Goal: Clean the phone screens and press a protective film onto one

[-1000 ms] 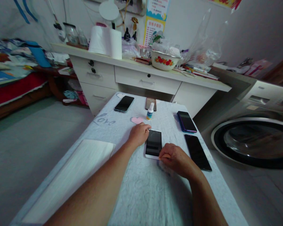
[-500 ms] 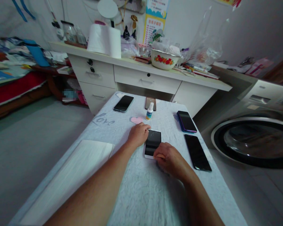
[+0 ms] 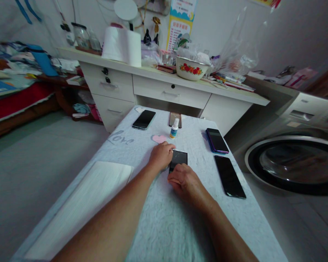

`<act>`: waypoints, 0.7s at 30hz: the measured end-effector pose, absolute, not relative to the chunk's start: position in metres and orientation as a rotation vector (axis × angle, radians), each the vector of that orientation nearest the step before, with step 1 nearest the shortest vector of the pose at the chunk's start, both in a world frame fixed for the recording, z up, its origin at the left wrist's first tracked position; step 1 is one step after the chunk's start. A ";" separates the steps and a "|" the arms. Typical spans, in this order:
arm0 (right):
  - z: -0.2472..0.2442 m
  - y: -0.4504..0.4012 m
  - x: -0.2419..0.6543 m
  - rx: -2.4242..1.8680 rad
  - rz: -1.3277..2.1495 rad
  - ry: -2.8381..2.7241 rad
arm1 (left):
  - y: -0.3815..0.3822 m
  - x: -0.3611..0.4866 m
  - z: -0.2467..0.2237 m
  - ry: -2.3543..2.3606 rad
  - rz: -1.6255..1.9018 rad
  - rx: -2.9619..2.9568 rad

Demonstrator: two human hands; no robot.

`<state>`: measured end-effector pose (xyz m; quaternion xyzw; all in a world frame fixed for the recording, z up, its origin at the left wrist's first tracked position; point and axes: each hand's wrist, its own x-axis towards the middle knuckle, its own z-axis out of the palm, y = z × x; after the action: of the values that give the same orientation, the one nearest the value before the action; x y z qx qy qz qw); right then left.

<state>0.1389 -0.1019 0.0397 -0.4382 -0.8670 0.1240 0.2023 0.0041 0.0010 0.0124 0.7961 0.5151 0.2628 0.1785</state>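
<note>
White-edged phone laid flat on bench, its 11 o'clock corner grasped by left hand; 6 o'clock end covered by curled right hand, whether anything is gripped there cannot be told; small bottle stood upright at 12 o'clock

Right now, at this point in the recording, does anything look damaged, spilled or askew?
One thing: the white-edged phone at the two hands has thin pale marks near the top of its dark screen. They could be cracks or reflections; I can't tell which. No spill shows, and the spray bottle stands upright.
</note>
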 end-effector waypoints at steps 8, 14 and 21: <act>0.041 -0.101 0.153 -1.219 0.410 -2.423 | 0.001 0.004 0.013 1.452 0.728 2.250; 0.055 -0.106 0.165 -1.283 0.549 -2.388 | 0.002 0.003 0.011 1.451 0.739 2.261; 0.065 -0.109 0.179 -1.429 0.701 -2.339 | 0.002 0.003 0.011 1.447 0.735 2.265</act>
<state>0.1786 -0.1093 0.0647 -0.4988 -0.8168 0.2447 0.1556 0.0029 0.0018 0.0108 0.8002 0.5111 0.2596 0.1765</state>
